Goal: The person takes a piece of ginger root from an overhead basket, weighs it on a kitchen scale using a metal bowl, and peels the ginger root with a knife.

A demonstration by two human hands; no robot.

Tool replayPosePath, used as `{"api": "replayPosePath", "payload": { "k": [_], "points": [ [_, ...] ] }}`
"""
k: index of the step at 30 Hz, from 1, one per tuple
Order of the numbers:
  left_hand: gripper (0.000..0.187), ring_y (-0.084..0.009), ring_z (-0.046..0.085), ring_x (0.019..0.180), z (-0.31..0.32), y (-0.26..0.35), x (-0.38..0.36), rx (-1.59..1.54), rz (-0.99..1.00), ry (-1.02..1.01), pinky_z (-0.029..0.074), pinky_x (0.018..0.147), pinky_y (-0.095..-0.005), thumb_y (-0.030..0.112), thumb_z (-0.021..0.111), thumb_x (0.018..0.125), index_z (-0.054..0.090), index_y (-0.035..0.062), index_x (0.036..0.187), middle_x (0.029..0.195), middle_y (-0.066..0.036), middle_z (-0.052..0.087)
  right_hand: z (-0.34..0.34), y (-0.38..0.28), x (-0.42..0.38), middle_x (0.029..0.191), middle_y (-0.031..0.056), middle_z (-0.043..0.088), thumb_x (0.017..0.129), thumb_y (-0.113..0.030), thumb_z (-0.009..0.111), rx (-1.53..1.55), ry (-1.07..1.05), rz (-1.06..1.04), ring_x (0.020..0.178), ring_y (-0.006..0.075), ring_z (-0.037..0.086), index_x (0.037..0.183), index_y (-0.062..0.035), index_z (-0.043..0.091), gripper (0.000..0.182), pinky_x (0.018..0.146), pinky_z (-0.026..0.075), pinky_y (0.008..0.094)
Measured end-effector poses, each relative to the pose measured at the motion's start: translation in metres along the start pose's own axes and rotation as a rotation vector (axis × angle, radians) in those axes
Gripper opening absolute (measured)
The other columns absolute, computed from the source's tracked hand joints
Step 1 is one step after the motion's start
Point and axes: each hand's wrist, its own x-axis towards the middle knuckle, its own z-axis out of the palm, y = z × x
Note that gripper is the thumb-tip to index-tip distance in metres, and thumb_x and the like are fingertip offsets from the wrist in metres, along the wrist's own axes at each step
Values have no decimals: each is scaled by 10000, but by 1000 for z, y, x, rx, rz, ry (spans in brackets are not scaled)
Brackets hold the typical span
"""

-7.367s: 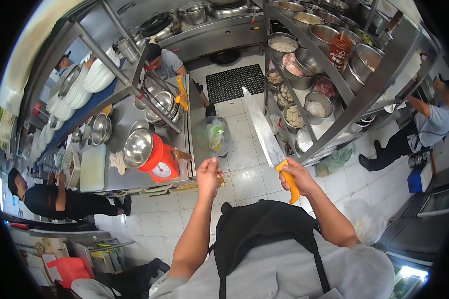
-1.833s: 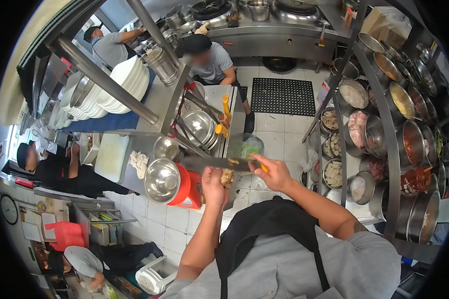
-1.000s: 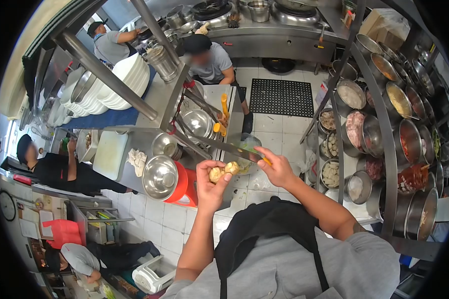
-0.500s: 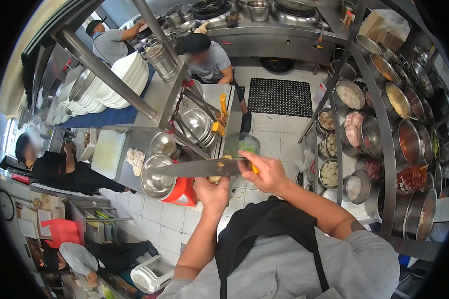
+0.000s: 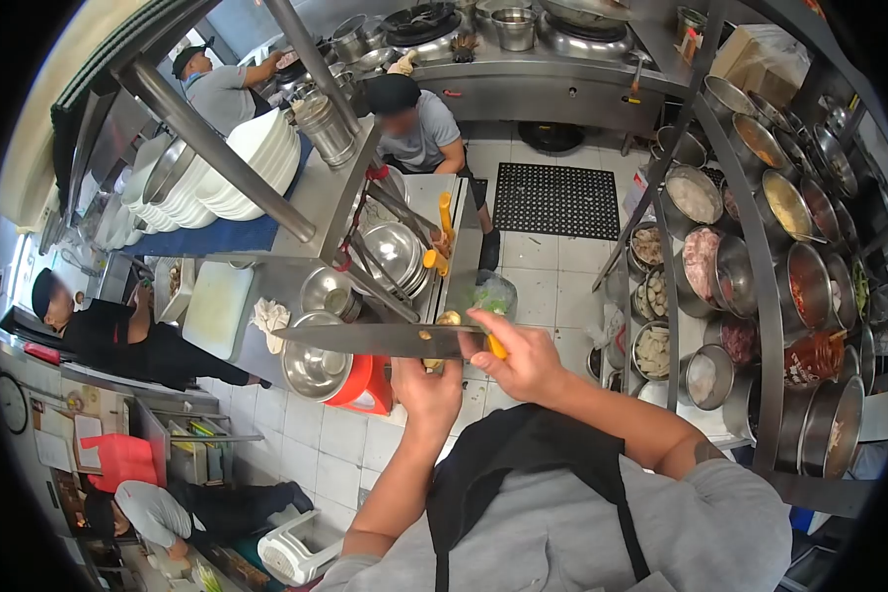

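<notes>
My right hand (image 5: 519,355) is closed round the yellow handle of a large kitchen knife (image 5: 365,340). The wide steel blade points left, and a small pale scrap clings to it. Below the blade, my left hand (image 5: 427,397) grips a pale yellow-brown root piece (image 5: 448,319); it looks like ginger, but the knife partly covers it. The blade passes across this piece; whether it touches cannot be made out. Under the knife tip sits a steel bowl (image 5: 316,371), beside a red-orange box-like object (image 5: 369,383).
Steel shelving (image 5: 777,340) with many food-filled bowls stands at right. A steel counter (image 5: 461,266) holds more bowls and yellow-handled tools. A clear bag with greens (image 5: 493,294) lies beyond my hands. A co-worker (image 5: 426,128) crouches ahead; others work at left.
The knife has turned slightly, its tip now reaching further left and more of the blade's flat side showing. My right hand has shifted a little down; the left still grips the root piece.
</notes>
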Motion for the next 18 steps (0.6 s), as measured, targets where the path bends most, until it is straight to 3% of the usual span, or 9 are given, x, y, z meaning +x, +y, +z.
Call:
{"api": "replayPosePath", "payload": {
  "k": [2, 5, 8, 14, 17, 18],
  "points": [
    [339, -288, 650, 892, 2, 0, 0, 6, 27, 26, 509, 792, -371, 56, 795, 745, 618, 4, 1030, 995, -143, 641, 6, 4, -1, 683, 132, 629, 929, -493, 606, 4, 22, -25, 611, 330, 640, 1322, -61, 559, 586, 551, 498, 429],
    [362, -305, 646, 893, 3, 0, 1, 62, 92, 36, 508, 794, -387, 81, 821, 735, 622, 9, 1029, 1001, -140, 639, 2, 1, -3, 873, 191, 691, 958, -460, 579, -31, -78, 21, 722, 351, 686, 1342, -21, 526, 586, 624, 532, 400],
    [349, -319, 639, 896, 5, -3, 1, 15, 121, 38, 505, 800, -403, 63, 811, 737, 628, 12, 1029, 1004, -141, 634, -1, -4, -4, 887, 194, 690, 962, -456, 576, -18, -88, 11, 730, 357, 688, 1336, -21, 527, 576, 626, 534, 408],
    [333, -296, 623, 928, 2, -2, -2, 13, 115, 54, 499, 820, -387, -17, 773, 731, 621, 6, 1026, 1012, -137, 613, 6, 11, -2, 833, 179, 686, 978, -447, 556, -43, -56, 3, 710, 362, 680, 1325, -30, 533, 542, 624, 529, 411],
    [361, -275, 604, 966, 1, -8, -8, -57, 176, 121, 496, 845, -364, -47, 747, 747, 583, 4, 1064, 1043, -146, 587, 14, 29, -6, 710, 151, 656, 967, -477, 554, -43, 42, 61, 637, 353, 661, 1303, -62, 555, 534, 572, 508, 429],
    [377, -266, 597, 977, -1, -7, -9, -117, 172, 116, 496, 853, -358, -51, 741, 754, 564, 6, 1082, 1053, -147, 579, 11, 35, -6, 712, 159, 656, 971, -480, 546, -28, 8, 190, 646, 352, 667, 1304, -58, 551, 538, 578, 508, 425]
  ]
}}
